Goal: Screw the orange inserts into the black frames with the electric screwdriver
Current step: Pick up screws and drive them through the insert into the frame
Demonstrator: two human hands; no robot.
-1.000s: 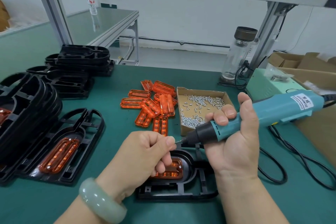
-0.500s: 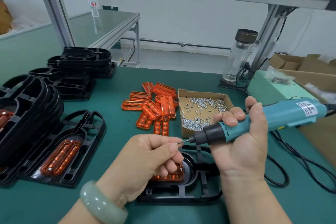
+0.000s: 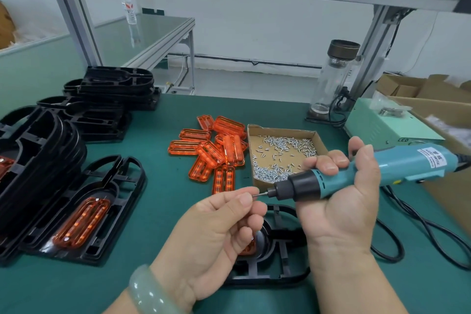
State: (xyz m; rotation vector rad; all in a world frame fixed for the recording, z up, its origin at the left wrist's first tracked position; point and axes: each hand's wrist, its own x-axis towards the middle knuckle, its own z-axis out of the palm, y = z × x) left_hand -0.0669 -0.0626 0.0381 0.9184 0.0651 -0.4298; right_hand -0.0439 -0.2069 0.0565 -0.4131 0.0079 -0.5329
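My right hand (image 3: 341, 201) grips the teal electric screwdriver (image 3: 369, 171), held nearly level with its bit pointing left. My left hand (image 3: 219, 232) pinches a small screw at the bit's tip, thumb and forefinger closed on it. Below both hands a black frame (image 3: 277, 265) lies on the green mat, with an orange insert (image 3: 251, 247) in it that my left hand mostly hides. To the left lies another black frame (image 3: 84, 211) holding an orange insert (image 3: 81, 222) with screws at its ends. Loose orange inserts (image 3: 214, 153) are piled mid-table.
A cardboard tray of screws (image 3: 283, 153) sits right of the inserts. Stacks of black frames (image 3: 38, 160) fill the left side and back left (image 3: 114, 89). A glass bottle (image 3: 334, 79), a green power unit (image 3: 382, 125), cardboard boxes (image 3: 438, 109) and black cables (image 3: 418, 232) stand on the right.
Both hands have risen slightly and drawn a little toward me, keeping screw and bit tip together. The frames and inserts on the mat stay put.
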